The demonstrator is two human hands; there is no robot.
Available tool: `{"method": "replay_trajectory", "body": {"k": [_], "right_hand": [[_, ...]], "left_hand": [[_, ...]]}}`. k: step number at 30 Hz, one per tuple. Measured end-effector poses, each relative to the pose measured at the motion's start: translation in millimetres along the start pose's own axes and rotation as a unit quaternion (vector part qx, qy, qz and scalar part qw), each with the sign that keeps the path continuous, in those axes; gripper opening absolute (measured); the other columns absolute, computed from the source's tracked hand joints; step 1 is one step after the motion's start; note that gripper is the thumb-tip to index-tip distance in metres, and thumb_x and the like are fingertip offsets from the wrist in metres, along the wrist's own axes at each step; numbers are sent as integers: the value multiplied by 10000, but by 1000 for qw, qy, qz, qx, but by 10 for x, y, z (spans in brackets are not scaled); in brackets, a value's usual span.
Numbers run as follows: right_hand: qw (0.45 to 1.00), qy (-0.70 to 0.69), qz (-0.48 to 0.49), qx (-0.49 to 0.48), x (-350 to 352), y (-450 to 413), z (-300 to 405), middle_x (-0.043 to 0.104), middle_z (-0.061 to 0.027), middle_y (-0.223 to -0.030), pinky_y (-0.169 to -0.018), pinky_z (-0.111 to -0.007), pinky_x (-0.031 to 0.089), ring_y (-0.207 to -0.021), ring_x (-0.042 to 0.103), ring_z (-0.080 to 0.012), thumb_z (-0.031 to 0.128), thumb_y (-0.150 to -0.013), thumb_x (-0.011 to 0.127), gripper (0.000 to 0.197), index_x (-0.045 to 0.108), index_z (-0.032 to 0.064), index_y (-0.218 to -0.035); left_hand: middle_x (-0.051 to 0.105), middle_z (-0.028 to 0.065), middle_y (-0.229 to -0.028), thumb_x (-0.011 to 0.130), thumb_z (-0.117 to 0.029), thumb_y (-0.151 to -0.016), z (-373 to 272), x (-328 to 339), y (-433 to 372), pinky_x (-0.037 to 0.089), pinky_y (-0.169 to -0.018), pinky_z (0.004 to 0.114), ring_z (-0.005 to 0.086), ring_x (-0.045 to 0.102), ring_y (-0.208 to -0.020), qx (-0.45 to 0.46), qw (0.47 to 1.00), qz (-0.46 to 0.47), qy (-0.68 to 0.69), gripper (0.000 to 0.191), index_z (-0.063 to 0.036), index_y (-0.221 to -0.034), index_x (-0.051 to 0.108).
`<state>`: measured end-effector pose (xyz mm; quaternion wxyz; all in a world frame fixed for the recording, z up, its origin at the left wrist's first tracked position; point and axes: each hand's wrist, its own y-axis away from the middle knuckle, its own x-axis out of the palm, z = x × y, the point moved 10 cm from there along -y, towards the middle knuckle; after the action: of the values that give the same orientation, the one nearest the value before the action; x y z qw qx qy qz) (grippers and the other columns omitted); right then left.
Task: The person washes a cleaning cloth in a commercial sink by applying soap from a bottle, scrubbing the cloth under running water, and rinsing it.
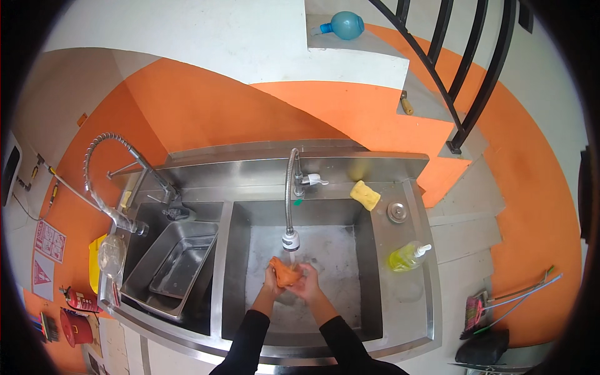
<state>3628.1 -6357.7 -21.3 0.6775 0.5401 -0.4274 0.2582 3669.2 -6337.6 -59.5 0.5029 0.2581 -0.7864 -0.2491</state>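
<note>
Under the running faucet, my left hand (270,280) and my right hand (307,281) hold an orange piece of cloth (284,273), bunched up between them. Its exact kind is hard to make out. A thin stream of water falls onto it from the white spray head (291,241) of a flexible metal faucet (288,187). Both hands are over the right basin of a stainless steel sink (370,300), where whitish suds and water (328,248) cover the bottom.
A yellow sponge (365,195), a drain strainer (397,212) and a pump bottle of yellow-green liquid (407,257) sit on the right drainboard. A steel pan (180,267) lies tilted in the left basin, near a spring-neck faucet (154,173). Stairs (468,187) rise on the right.
</note>
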Motion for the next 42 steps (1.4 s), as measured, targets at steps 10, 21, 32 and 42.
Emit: {"method": "replay_trajectory", "body": {"k": [10,21,32,42], "right_hand": [[777,622,-14,95,-389,-32,68,374,-121,-1170,-852,-303,364,-1058,409,-190,258,-646,666,703,298,20,-1195],[784,620,16,28,-403,105,33,527,-56,-822,-654,-235,426,-759,530,-136,227,-631,670,406,475,7,-913],[981,-57,50,177,-214,197,-897,472,-7,-693,-519,-237,434,-592,485,-97,233,-773,525,229,476,38,-881],[811,559,77,156,-530,-32,-1079,425,-14,-507,-399,-252,377,-466,442,-98,319,-777,479,260,463,98,-640]], "left_hand": [[548,94,-812,272,-360,-832,24,-226,-395,430,-730,319,212,534,-760,70,963,-47,-255,433,-21,-979,498],[510,95,-1034,385,-365,-760,-166,140,33,386,-774,314,229,489,-918,26,871,32,-490,445,-56,-1067,477],[511,44,-814,518,-291,-778,105,-268,255,437,-714,280,162,511,-819,-20,991,-1,-133,312,-112,-1024,450],[410,-28,-559,613,-9,-623,114,-736,79,291,-357,223,102,364,-421,-31,945,-76,-317,292,-155,-565,366]]}}
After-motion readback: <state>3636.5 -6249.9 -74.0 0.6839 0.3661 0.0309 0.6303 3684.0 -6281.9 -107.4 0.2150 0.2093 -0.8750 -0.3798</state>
